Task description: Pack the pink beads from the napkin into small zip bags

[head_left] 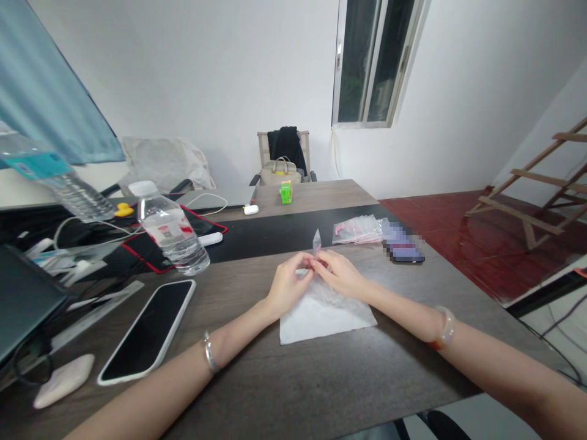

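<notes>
My left hand [290, 280] and my right hand [342, 274] meet at the middle of the desk, fingers closed together. Between their fingertips a small clear plastic bag [317, 240] sticks up, its top narrowed to a point. Something pinkish shows low in the bag, too small to name. Beneath both hands lies a white sheet [323, 321], like tissue or thin paper. Further back on the right is a stack of clear plastic bags [360, 229] with pink bits in them.
Beside the bags lies a phone [406, 252], partly pixelated. To the left are a white-edged phone [149, 330], a water bottle [169, 229], another bottle [55, 171], cables and a white mouse [64, 380]. A small green box [286, 192] stands on the far desk.
</notes>
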The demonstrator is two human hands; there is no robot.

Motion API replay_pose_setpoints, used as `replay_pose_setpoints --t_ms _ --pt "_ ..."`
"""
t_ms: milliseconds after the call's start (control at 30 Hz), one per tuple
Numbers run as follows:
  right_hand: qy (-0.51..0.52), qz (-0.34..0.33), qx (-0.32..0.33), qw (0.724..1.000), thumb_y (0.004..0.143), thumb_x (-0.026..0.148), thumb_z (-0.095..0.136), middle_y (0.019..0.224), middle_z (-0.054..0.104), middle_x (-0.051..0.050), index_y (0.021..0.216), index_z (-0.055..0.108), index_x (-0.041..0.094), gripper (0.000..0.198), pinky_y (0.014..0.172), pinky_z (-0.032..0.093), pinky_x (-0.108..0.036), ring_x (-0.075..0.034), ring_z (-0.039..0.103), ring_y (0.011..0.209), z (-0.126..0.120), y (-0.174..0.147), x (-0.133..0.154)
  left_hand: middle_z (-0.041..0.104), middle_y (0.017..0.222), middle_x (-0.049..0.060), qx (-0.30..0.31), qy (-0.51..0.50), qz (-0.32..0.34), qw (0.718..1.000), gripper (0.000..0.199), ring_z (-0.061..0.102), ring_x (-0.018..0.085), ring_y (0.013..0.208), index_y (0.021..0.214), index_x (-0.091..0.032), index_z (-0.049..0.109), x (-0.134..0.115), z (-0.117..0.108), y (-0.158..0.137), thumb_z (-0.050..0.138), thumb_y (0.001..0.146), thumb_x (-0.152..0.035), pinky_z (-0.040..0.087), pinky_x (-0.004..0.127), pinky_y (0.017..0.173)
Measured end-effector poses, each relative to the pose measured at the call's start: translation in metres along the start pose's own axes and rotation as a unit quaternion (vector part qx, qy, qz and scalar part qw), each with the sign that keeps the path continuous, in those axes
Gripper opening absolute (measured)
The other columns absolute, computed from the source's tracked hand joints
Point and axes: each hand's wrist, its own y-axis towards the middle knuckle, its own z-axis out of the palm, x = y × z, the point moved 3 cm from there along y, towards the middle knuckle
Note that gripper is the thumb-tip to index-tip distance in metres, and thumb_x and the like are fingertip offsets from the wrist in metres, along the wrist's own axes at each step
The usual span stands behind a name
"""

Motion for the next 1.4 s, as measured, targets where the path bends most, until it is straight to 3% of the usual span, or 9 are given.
replay_pose_setpoints --t_ms 200,367,467,633,767,967,1167,1400 --pt "0.073 -0.014 0.0 0.997 0.094 0.02 0.037 0.081 0.062 -0.006 0.079 0.056 0.018 0.025 0.072 0.042 -0.03 -0.016 0.056 0.077 0.0019 -0.0002 0.0059 0.064 0.082 0.0 -0.017 0.03 0.023 0.999 0.033 0.063 0.017 0.08 0.108 -0.021 0.047 -0.0028 0.002 -0.0031 0.056 0.078 -0.009 0.049 0.034 0.08" --pt "0.082 0.0 -0.033 0.996 0.093 0.027 0.041 0.069 0.059 -0.003 0.071 0.057 0.018 0.029 0.065 0.04 -0.028 -0.015 0.054 0.068 0.0005 0.001 0.0039 0.061 0.083 0.001 -0.043 0.089 0.014 0.995 0.019 0.059 0.018 0.081 0.092 -0.02 0.051 -0.0018 -0.0007 0.0008 0.062 0.077 -0.016 0.044 0.034 0.076" --pt "0.111 0.018 -0.051 0.992 0.09 0.028 0.045 0.073 0.064 -0.004 0.075 0.063 0.018 0.026 0.066 0.041 -0.028 -0.016 0.057 0.071 -0.0003 0.0004 0.0025 0.062 0.082 0.001 -0.04 0.095 0.0 0.995 0.01 0.059 0.018 0.081 0.084 -0.02 0.054 -0.0023 -0.0027 0.0027 0.063 0.081 -0.022 0.043 0.033 0.076" --pt "0.171 0.076 -0.075 0.979 0.087 0.035 0.053 0.07 0.067 -0.003 0.072 0.065 0.017 0.026 0.057 0.039 -0.024 -0.015 0.059 0.066 -0.0021 -0.0006 0.0005 0.065 0.08 0.001 -0.016 0.047 0.015 0.999 0.003 0.06 0.017 0.079 0.082 -0.019 0.06 -0.0068 -0.0041 0.0036 0.062 0.083 -0.022 0.044 0.031 0.076" --pt "0.184 0.065 -0.082 0.977 0.087 0.039 0.052 0.062 0.061 -0.001 0.065 0.061 0.017 0.032 0.052 0.036 -0.023 -0.012 0.053 0.06 -0.0034 0.0005 0.0021 0.065 0.08 0.002 0.016 -0.008 0.026 0.999 0.01 0.06 0.016 0.078 0.084 -0.019 0.062 -0.0099 -0.0041 0.0042 0.054 0.087 -0.024 0.045 0.029 0.077" --pt "0.213 0.056 -0.074 0.973 0.089 0.038 0.049 0.063 0.059 0.0 0.066 0.057 0.018 0.031 0.057 0.04 -0.024 -0.012 0.052 0.061 -0.0035 0.0014 0.0029 0.067 0.08 0.002 0.014 -0.052 -0.023 0.998 0.021 0.062 0.016 0.081 0.079 -0.019 0.063 -0.0058 -0.0059 0.0047 0.047 0.091 -0.025 0.047 0.025 0.071" --pt "0.18 0.057 -0.042 0.981 0.088 0.038 0.048 0.065 0.057 -0.001 0.066 0.054 0.018 0.03 0.05 0.034 -0.023 -0.012 0.05 0.06 -0.0034 0.0015 0.0071 0.07 0.077 0.0 -0.03 0.034 -0.014 0.999 0.018 0.064 0.016 0.076 0.076 -0.019 0.062 -0.006 -0.0064 0.0025 0.051 0.089 -0.023 0.044 0.028 0.075" --pt "0.184 0.069 -0.056 0.979 0.086 0.031 0.047 0.06 0.052 0.002 0.065 0.049 0.019 0.024 0.049 0.035 -0.021 -0.011 0.048 0.057 -0.0001 0.0007 0.0087 0.066 0.075 -0.002 -0.038 0.159 0.017 0.986 0.019 0.059 0.015 0.071 0.078 -0.02 0.055 -0.01 -0.0025 -0.002 0.044 0.093 -0.025 0.034 0.034 0.078"
